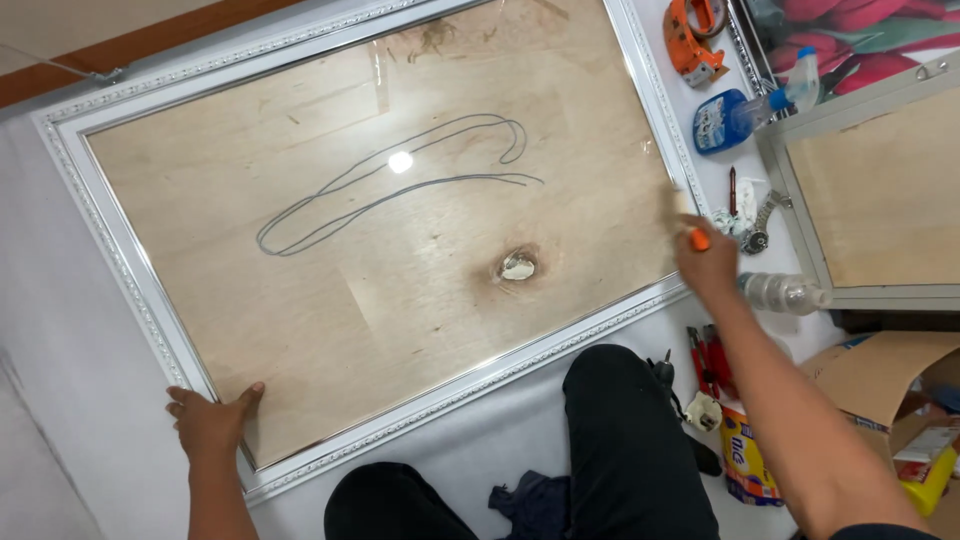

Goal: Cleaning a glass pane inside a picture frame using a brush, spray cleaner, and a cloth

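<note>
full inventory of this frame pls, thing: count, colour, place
picture frame: 1, white ornate edge, flat at centre, its face a plywood panel with a grey scribble
second frame: 1, silver-grey, right edge, partly cut off
spray bottle: 1, blue, right of the big frame
tape dispenser: 1, orange, top right
clear bottle: 1, lying by the right wrist
red-handled tools: a few, red, beside the knee
cardboard box: 1, brown, bottom right
dark cloth: 1, between the legs
left hand: grip on the frame's lower-left corner
right hand: at the frame's right edge, holding an orange-tipped tool
</note>
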